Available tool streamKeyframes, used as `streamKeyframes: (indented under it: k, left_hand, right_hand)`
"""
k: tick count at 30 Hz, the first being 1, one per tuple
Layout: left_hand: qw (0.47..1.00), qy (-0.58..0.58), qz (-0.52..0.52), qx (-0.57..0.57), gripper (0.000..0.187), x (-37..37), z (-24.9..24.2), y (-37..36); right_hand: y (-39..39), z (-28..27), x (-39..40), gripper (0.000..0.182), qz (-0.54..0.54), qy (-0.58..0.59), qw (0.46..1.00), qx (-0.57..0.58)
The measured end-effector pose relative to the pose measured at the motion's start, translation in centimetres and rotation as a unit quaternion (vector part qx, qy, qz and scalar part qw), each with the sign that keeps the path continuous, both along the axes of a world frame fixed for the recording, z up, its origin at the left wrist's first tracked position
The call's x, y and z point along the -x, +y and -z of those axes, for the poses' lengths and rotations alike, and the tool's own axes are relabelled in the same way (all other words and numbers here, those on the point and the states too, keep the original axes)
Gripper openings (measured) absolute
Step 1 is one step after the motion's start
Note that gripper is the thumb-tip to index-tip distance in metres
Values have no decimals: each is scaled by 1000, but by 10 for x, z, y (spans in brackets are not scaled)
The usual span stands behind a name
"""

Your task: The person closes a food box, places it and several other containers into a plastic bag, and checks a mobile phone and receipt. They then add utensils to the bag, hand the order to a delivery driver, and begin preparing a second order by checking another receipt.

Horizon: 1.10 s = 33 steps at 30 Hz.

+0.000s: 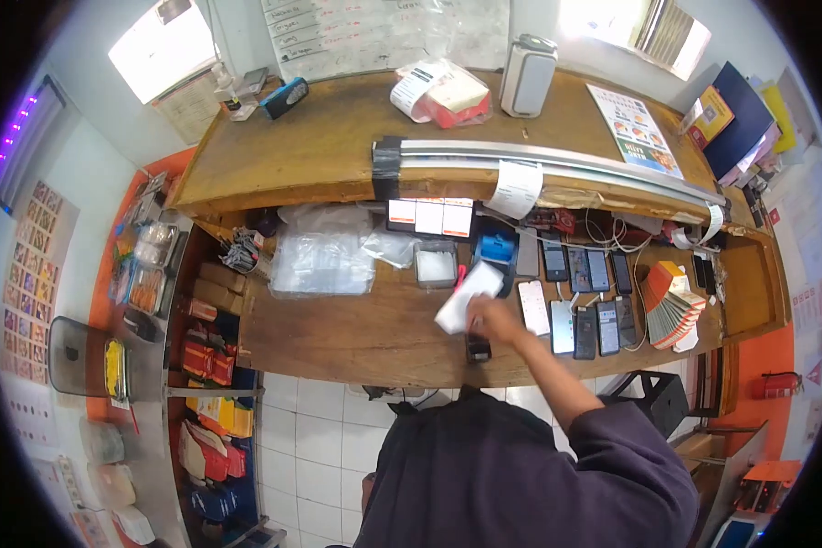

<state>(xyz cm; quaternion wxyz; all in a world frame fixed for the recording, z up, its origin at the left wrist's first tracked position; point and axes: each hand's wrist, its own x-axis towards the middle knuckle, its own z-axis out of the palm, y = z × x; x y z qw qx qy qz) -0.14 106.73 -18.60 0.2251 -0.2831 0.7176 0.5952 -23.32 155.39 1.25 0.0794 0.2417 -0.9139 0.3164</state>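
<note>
My right hand [493,319] reaches over the wooden desk, its fingers closed on the near end of a white piece of paper [468,298]. Just behind the paper stands a small blue and black device [496,251] that looks like a receipt printer. Left of it is a clear plastic container [436,264] with white contents. Below my right hand, near the desk's front edge, lies a small dark object [478,348]. Several phones [563,327] lie to the right of the hand, some with cables. My left hand is out of sight; my torso fills the lower middle.
Clear plastic bags [321,260] lie on the desk's left part. A tablet-like screen [430,217] stands under the raised shelf [301,151]. At right is a stack of orange and white cartons [674,306]. A black stool [656,400] stands below the desk.
</note>
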Motion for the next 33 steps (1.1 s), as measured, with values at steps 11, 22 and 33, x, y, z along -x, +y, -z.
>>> streamKeyframes:
  k: [11, 22, 33]
  left_hand:
    - [1000, 15, 23, -5, 27, 71, 0, -1]
    - [999, 21, 41, -7, 26, 114, 7, -12]
    - [998, 18, 63, -2, 26, 136, 6, -28]
  right_hand:
    - [-29, -211, 104, 36, 140, -1, 830, 540]
    - [-22, -193, 153, 28, 382, 177, 895, 151]
    - [-56, -209, 139, 30, 416, 227, 860, -189]
